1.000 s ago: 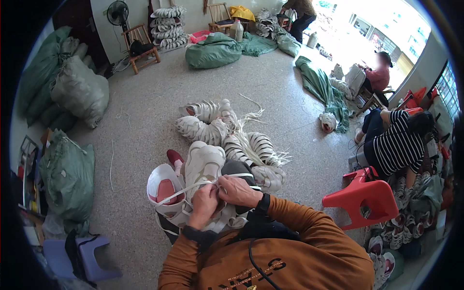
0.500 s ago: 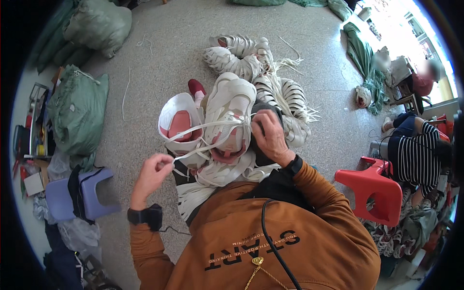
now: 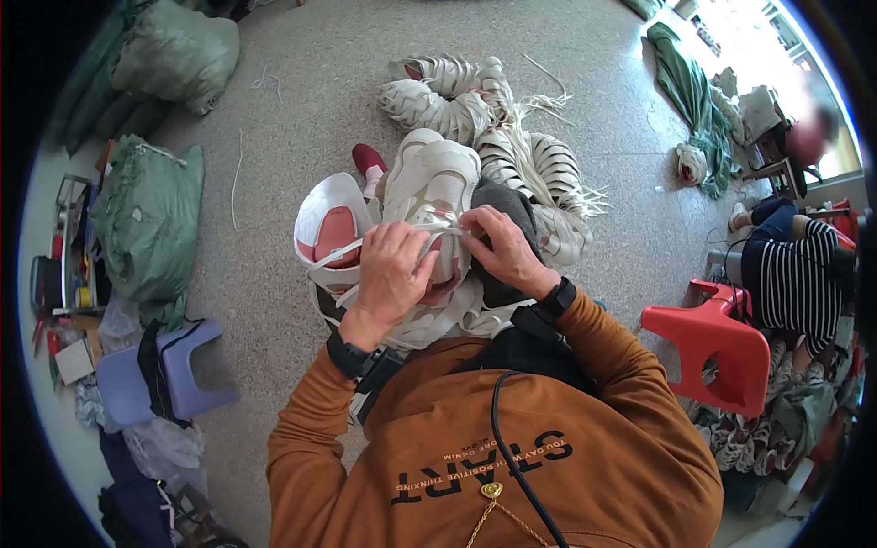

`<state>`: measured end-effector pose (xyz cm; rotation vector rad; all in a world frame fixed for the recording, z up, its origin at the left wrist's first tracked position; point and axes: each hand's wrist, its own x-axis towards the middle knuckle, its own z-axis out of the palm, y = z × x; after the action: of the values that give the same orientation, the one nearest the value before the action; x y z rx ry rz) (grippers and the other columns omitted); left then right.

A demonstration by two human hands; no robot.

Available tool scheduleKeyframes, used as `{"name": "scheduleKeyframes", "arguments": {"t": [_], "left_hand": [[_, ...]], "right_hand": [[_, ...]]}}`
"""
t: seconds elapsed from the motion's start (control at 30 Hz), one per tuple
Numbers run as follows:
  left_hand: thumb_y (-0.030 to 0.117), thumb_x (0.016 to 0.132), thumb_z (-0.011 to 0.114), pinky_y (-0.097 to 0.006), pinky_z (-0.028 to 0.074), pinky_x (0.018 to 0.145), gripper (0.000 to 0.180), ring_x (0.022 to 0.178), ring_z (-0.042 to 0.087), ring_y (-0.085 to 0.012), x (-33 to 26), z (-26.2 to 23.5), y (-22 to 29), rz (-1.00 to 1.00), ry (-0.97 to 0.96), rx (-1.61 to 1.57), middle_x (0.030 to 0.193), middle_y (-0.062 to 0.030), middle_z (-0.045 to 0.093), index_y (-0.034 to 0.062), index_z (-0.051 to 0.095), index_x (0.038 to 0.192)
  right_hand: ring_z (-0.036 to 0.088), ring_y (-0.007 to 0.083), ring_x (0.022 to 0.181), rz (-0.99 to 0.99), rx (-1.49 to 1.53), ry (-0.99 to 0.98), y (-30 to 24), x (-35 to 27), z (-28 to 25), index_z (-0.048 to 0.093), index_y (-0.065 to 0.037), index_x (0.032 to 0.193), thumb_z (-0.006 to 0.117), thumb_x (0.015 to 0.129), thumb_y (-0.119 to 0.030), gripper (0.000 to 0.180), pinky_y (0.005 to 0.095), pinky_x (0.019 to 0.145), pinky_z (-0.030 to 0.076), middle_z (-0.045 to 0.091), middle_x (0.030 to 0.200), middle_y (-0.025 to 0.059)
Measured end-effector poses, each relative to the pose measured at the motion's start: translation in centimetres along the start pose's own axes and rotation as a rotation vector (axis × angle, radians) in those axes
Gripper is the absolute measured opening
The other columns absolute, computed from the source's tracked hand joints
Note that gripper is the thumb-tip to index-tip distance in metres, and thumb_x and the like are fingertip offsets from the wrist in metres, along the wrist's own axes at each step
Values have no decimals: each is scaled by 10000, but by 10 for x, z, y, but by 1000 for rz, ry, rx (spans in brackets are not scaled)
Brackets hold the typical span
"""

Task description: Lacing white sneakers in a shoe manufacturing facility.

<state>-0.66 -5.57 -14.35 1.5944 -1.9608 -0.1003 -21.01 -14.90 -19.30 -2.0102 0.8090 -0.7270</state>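
A white sneaker (image 3: 446, 181) with pink lining lies across my lap, its toe pointing away from me. Over its near part, my left hand (image 3: 388, 274) has its fingers bent at the white shoelace (image 3: 440, 230). From the other side, my right hand (image 3: 508, 251) pinches the lace by the eyelets, thumb and forefinger together. Both fingertips are close to each other, and they hide part of the lacing. Left of the sneaker stands a white tub-like holder (image 3: 311, 212) with pink insole-shaped pieces (image 3: 336, 236) inside.
Long stacked rows of white shoe pieces (image 3: 438, 108) with loose laces lie on the floor ahead. A green sack (image 3: 151, 219) and a purple stool (image 3: 183, 370) are at left. To the right are a red stool (image 3: 708, 347) and a person in a striped top (image 3: 795, 283).
My left hand has come in from the far left, where it pulled a lace end out, to the sneaker. My right hand has shifted slightly left, staying at the lacing.
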Motion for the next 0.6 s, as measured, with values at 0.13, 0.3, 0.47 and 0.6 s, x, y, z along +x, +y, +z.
{"name": "scheduleKeyframes", "arguments": {"t": [0.13,0.3,0.47,0.6], "left_hand": [[147,808,733,-419,404,913,205,932,560,-267,9,13,-3,58,-74,150,940,-70,573,82,650,984],[130,822,715,-434,399,938,194,940,561,-268,9,18,-8,65,-60,137,934,-67,566,86,647,999],[124,834,703,-442,396,970,186,960,564,-263,13,21,-7,93,-17,116,956,-67,573,91,650,1010],[138,867,629,-450,395,990,130,950,577,-249,19,29,-13,211,-6,108,948,-59,585,92,648,986]], "right_hand": [[599,318,828,-163,-93,9,-1,11,-1,591,-57,932,671,822,-70,137,403,781,441,604,916,115],[608,359,814,-216,15,-50,-7,6,-7,585,-43,913,665,808,-50,132,426,740,478,605,837,145],[649,289,786,-115,48,-145,-11,-1,-16,573,2,907,663,849,-15,109,357,687,521,604,832,127],[652,331,755,-168,-3,-105,-22,-5,-20,561,-4,928,659,845,-21,130,406,657,509,615,826,172]]}}
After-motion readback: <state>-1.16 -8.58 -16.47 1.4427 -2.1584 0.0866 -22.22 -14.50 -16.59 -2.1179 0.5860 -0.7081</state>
